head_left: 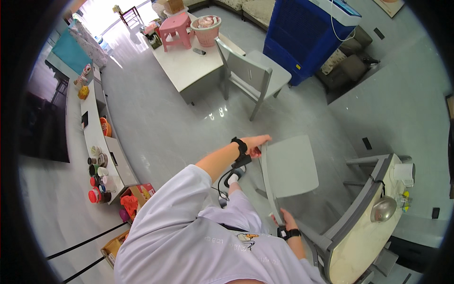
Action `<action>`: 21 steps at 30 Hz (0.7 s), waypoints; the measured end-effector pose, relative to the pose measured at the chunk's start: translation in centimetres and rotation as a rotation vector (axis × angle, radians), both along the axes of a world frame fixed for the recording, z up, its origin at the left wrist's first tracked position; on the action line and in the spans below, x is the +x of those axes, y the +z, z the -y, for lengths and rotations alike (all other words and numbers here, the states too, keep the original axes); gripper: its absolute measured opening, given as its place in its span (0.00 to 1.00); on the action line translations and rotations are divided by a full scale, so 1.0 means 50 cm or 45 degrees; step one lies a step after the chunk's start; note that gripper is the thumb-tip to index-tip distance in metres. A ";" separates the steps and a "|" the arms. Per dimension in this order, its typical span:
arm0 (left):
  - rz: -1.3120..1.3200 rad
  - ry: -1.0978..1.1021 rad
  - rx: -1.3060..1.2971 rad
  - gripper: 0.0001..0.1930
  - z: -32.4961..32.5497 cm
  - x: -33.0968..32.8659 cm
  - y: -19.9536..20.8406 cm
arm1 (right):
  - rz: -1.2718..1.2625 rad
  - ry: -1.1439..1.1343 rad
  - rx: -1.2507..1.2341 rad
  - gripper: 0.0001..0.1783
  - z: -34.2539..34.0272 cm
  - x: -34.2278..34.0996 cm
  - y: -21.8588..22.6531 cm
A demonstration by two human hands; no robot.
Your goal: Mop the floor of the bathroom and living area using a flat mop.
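Observation:
A grey chair (291, 166) with a pale seat stands right in front of me, its backrest toward my body. My left hand (255, 143) is closed round the far-left end of the backrest's top. Lower down, my right hand (285, 220) grips the near-right end of the same backrest. Both wrists carry black straps with small dark devices, and a cable hangs by the left one. To the right of the chair is a light-topped dining table (362, 251) with grey edging. The backrest hides part of the chair's legs.
Ahead, another grey chair (257, 71) stands beside a white low table (182, 71) holding a pink stool (176, 29) and a pink basket (206, 35). A large blue air cooler (298, 40) is behind that chair. Along the left wall runs a TV cabinet (118, 163) with jars.

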State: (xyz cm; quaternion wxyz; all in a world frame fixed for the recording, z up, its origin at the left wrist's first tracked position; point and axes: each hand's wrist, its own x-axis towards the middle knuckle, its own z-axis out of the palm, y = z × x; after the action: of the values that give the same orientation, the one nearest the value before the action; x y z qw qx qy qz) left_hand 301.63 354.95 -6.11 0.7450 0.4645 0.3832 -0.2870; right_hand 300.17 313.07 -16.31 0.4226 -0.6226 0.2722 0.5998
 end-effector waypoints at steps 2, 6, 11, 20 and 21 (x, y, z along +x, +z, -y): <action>0.042 -0.039 -0.042 0.22 -0.018 0.025 -0.055 | 0.019 -0.061 0.021 0.20 -0.005 -0.009 -0.003; 0.040 -0.245 0.020 0.16 -0.054 0.034 -0.102 | 0.163 0.049 -0.133 0.24 -0.065 -0.025 0.095; -0.021 -0.380 -0.143 0.15 -0.023 0.092 -0.155 | -0.070 -0.210 -0.018 0.26 0.117 -0.039 -0.153; -0.160 -0.191 -0.118 0.13 -0.099 0.087 -0.146 | 0.038 0.084 -0.154 0.26 -0.127 0.045 0.013; -0.171 -0.185 -0.110 0.13 -0.118 0.072 -0.154 | 0.043 0.107 -0.162 0.26 -0.138 0.052 0.020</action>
State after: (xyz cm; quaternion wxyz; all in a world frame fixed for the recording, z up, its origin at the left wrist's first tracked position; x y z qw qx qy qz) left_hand 305.24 360.83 -13.81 0.7141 0.4382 0.3849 -0.3872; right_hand 302.80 319.97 -15.33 0.3612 -0.6689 0.2762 0.5880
